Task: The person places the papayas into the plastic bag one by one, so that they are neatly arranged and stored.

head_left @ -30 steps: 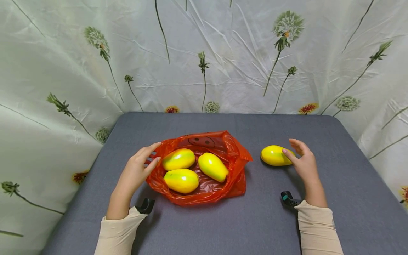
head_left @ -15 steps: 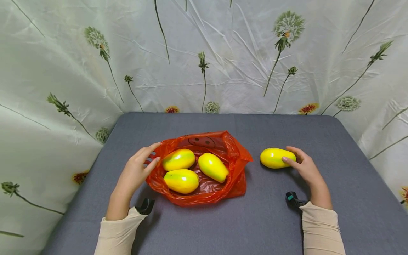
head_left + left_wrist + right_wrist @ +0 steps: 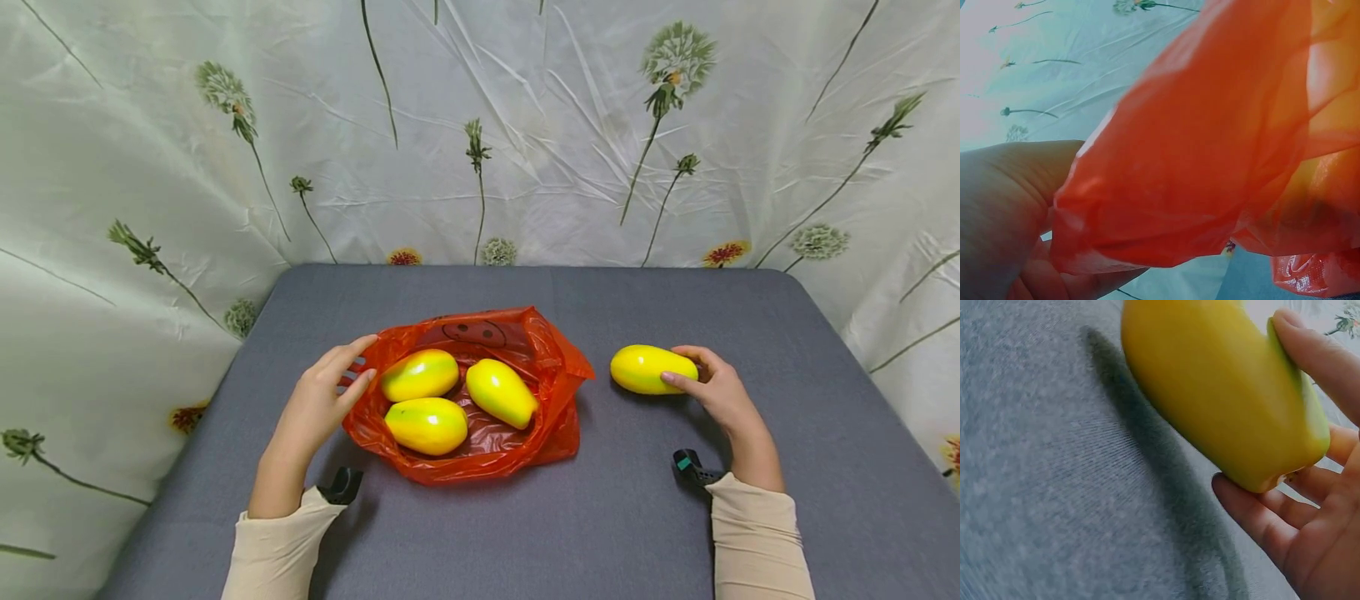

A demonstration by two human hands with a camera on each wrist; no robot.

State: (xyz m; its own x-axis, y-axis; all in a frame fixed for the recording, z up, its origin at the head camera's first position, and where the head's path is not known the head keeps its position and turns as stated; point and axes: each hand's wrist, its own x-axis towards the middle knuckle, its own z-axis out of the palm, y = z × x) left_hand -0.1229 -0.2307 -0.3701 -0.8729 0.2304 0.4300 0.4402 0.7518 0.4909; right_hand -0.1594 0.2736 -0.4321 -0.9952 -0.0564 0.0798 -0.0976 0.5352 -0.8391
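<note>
A red plastic bag (image 3: 555, 417) lies with its mouth spread on the grey table, and three yellow papayas (image 3: 501, 393) rest inside it. At the bag's left rim, my left hand (image 3: 318, 400) holds the edge between thumb and fingers; in the left wrist view the red film (image 3: 1172, 150) hides part of that hand. To the right of the bag is another yellow papaya (image 3: 651, 370). My right hand (image 3: 723, 396) grips its right end, thumb on the near side and fingers behind and beneath. Its shadow shows beside it in the right wrist view; I cannot tell if it touches the table.
The grey cloth-covered table (image 3: 495, 542) has rounded far corners. A pale curtain (image 3: 555, 125) printed with dandelions hangs behind it and along the sides. Black wrist mounts (image 3: 343, 485) stick out beneath both forearms, near beige sleeves.
My right hand has come down and closed round the right end of the lone papaya, which has shifted very slightly. The left hand and the bag have stayed put.
</note>
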